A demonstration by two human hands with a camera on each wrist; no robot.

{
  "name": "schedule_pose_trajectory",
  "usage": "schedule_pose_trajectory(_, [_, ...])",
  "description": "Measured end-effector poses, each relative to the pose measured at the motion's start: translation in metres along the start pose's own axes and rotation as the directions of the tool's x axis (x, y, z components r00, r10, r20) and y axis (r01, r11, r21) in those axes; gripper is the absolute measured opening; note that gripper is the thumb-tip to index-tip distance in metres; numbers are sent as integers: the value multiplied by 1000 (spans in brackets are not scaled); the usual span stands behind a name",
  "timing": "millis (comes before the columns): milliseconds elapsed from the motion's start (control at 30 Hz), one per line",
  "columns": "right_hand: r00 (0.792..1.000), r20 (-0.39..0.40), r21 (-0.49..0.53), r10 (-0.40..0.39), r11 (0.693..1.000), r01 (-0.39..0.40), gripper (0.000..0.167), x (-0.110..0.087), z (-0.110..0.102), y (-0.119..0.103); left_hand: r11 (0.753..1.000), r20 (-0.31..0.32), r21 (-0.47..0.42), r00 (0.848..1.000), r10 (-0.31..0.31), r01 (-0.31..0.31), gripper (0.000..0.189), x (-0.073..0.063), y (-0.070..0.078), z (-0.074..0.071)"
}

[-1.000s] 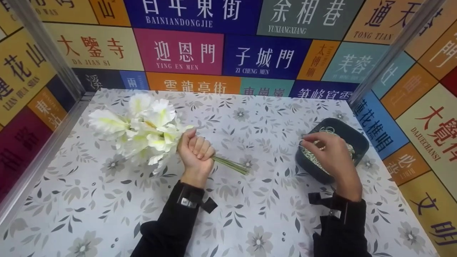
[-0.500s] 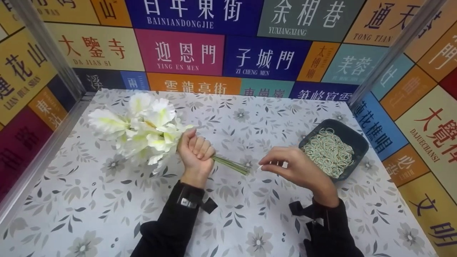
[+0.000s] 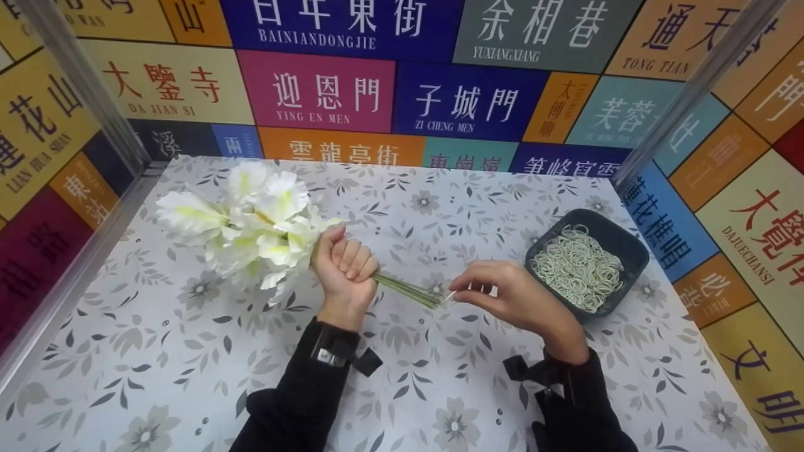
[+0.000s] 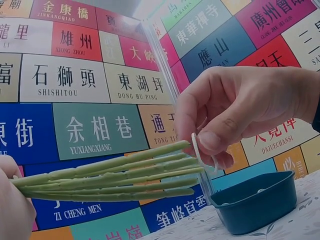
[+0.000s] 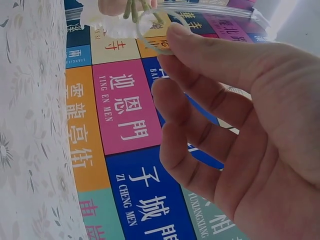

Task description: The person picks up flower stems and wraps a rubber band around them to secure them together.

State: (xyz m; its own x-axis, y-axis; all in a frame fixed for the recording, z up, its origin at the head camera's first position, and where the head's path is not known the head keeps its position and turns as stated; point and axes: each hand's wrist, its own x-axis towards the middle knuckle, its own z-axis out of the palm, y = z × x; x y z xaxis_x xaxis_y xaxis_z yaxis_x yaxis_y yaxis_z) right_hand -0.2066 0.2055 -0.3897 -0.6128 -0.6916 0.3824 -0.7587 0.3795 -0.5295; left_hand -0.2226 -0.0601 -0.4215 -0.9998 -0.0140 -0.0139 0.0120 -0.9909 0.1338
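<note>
A bunch of white artificial flowers [image 3: 264,220] points left, its green stems [image 3: 407,290] sticking out to the right. My left hand [image 3: 345,263] grips the stems just below the blooms. Between thumb and index finger, my right hand [image 3: 509,292] pinches a pale rubber band [image 3: 450,295] close to the stem ends. In the left wrist view the rubber band [image 4: 197,147] hangs at the tips of several stems [image 4: 115,172]; whether it encircles any of them I cannot tell. The right wrist view has the band [image 5: 145,37] as an open loop before the stems.
A dark square tub [image 3: 637,251] heaped with pale rubber bands [image 3: 578,270] stands right of my right hand. The table [image 3: 402,389] has a floral cover. Panels printed with place names [image 3: 314,91] rise behind and at both sides.
My right hand has come left from the tub to the stem ends, bringing a rubber band. My left hand and the flowers stay where they were.
</note>
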Motion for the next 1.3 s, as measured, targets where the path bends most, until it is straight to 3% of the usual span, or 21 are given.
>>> schedule_pose_trajectory(367, [1000, 22, 18, -16, 1000, 16, 9, 3, 5, -2, 999, 65, -22, 997, -30, 31, 57, -4, 1, 4])
schedule_pose_trajectory(867, [988, -111, -75, -107, 992, 99, 15, 6, 7, -7, 997, 69, -56, 996, -55, 59, 57, -2, 1, 4])
schedule_pose_trajectory(1300, [990, -101, -76, -98, 993, 91, 11, 8, 15, -9, 999, 48, -24, 998, -46, 48, 57, -3, -1, 3])
